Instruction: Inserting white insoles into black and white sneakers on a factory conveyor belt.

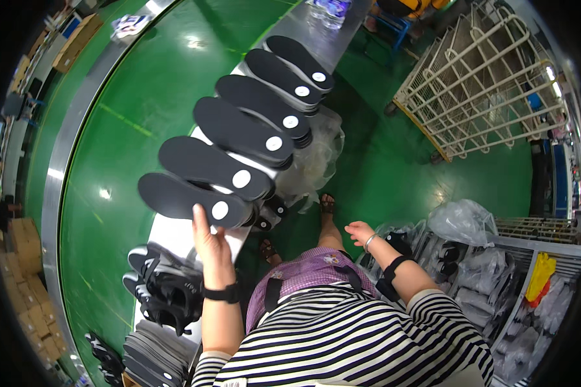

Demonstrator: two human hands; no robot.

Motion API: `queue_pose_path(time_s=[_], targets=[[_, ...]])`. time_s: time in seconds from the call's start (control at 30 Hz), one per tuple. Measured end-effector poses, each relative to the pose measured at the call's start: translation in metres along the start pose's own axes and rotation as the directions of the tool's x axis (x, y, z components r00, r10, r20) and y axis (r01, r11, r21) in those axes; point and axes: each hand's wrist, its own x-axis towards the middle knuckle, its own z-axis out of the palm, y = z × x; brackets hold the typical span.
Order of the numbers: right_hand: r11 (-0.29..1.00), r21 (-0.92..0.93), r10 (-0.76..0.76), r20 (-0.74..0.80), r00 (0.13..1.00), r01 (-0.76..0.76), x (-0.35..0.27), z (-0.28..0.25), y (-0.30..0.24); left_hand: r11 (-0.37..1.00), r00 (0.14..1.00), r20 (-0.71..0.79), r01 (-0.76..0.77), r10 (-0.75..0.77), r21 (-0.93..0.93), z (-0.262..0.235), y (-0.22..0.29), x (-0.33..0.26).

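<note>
The glossy green floor (161, 84) surrounds the work area; a cream wire-mesh cage cart (478, 97) stands at upper right; a long, narrow white bench (168, 233) runs diagonally, bearing six stacks of flat, black, sole-shaped pieces (181, 198) in a row; black-and-white strapped shoes (171, 284) lie beside the nearest stack; the left hand (214, 248) touches this stack's edge, its grip indeterminable; the right hand (361, 235) is empty, fingers apart; round white stickers (241, 178) mark the top pieces.
</note>
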Motion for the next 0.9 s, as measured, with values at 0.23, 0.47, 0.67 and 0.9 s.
queue_pose_path(time_s=[0.23, 0.47, 0.67, 0.9], targets=[[0.985, -0.039, 0.172, 0.110, 0.979, -0.168, 0.132, -0.045, 0.004, 0.995, 0.979, -0.178, -0.094, 0.096, 0.020, 0.000, -0.006, 0.001], [0.953, -0.182, -0.257, -0.062, 0.964, 0.242, 0.223, -0.054, -0.097, 0.864, 0.663, -0.651, 0.013, 0.370, 0.504, 0.025, -0.065, -0.074], [0.778, -0.510, -0.417, 0.017, 0.909, 0.367, 0.278, -0.013, -0.168, 0.704, 0.841, -0.524, 0.453, -0.134, 0.547, 0.079, -0.156, -0.102], [0.455, -0.600, -0.407, 0.517, 0.753, 0.658, 0.345, 0.028, -0.159, 0.615, 0.903, -0.388, 0.414, -0.185, 0.671, 0.092, -0.196, -0.054]])
